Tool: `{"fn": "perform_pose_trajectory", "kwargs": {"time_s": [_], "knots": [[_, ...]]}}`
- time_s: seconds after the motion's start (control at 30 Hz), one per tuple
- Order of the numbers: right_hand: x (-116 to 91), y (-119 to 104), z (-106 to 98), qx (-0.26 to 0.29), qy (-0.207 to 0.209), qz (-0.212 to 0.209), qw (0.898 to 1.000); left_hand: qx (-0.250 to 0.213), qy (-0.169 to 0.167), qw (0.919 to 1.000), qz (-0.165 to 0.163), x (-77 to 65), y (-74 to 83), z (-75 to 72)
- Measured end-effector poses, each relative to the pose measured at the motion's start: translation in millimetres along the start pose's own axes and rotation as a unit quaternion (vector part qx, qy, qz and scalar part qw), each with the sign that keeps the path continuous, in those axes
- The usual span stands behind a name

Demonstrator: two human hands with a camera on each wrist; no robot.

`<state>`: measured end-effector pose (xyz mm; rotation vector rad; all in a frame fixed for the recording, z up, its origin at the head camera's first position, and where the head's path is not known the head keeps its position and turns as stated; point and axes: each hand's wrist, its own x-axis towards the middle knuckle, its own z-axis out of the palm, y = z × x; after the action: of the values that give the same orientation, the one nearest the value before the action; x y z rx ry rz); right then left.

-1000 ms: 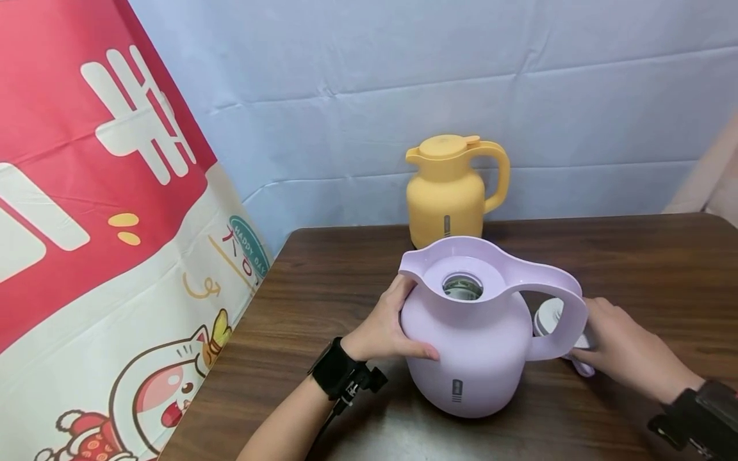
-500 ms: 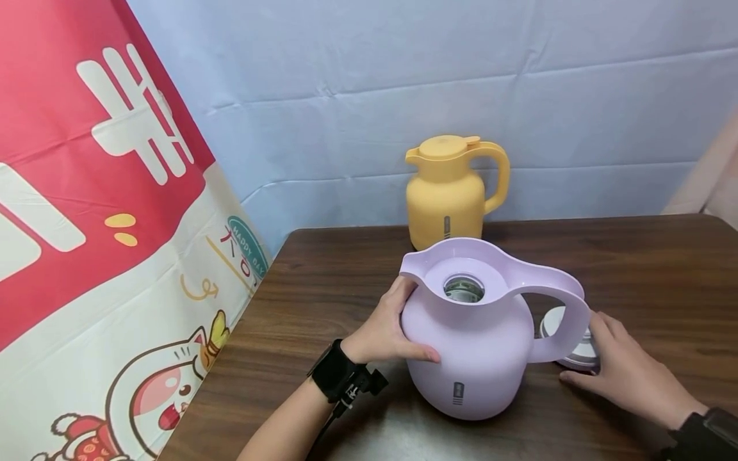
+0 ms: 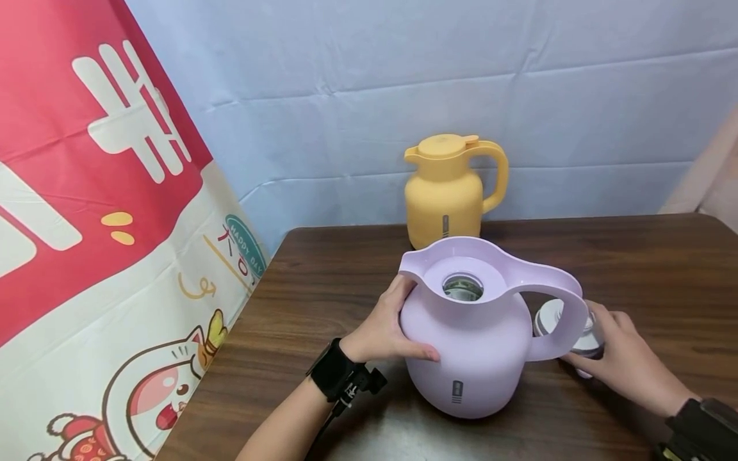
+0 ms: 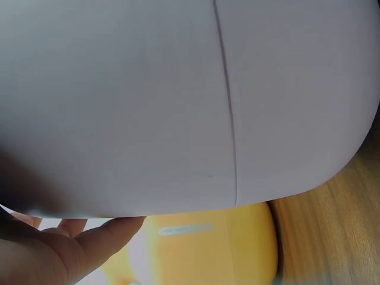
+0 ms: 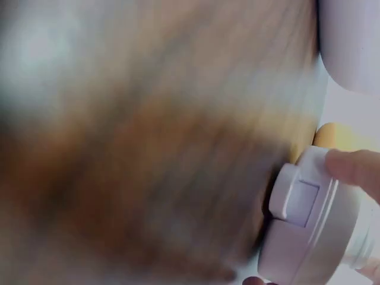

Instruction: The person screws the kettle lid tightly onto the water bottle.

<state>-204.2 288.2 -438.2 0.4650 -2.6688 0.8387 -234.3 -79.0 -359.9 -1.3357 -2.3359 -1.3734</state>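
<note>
A lilac vacuum jug [image 3: 469, 358] stands upright on the table with its top uncovered, the round mouth [image 3: 463, 287] showing. My left hand [image 3: 380, 333] holds the left side of its body, thumb across the front; its other fingers go behind. In the left wrist view, the jug wall fills most of the picture. To the right, partly behind the jug's handle, is the jug's lid [image 3: 589, 344], white inside and lilac outside. My right hand [image 3: 628, 362] grips it from the right. The right wrist view shows the lid [image 5: 300, 237] on its tabletop side, with a fingertip touching it.
A yellow vacuum jug [image 3: 444, 202] with its lid on stands behind the lilac one, near the back edge. The dark wooden table [image 3: 334, 282] ends at a pale blue cloth [image 3: 323, 128]. A printed red and white cloth [image 3: 63, 211] hangs at left.
The lid has turned in my right hand, its lilac tab hidden half a second ago and showing slightly now. My right hand shifted right, then back left. The left hand stays put.
</note>
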Motion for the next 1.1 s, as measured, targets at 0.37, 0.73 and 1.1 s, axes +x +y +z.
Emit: {"fn": "perform_pose_trajectory", "kwargs": {"time_s": [0.37,0.73,1.1], "knots": [[9.7,-0.1,2.9,0.054,-0.033,0.024,0.998,0.007,0.000,1.0000,0.001,-0.9,-0.6,0.6],[2.3,-6.1,-17.0,0.073,0.041,0.061,0.995,0.001,0.001,1.0000,0.002,-1.5,0.0,0.6],[12.9,-7.8,-60.4,0.302,0.085,0.061,0.948,0.002,0.004,1.0000,0.004,-1.0,0.7,0.6]]}}
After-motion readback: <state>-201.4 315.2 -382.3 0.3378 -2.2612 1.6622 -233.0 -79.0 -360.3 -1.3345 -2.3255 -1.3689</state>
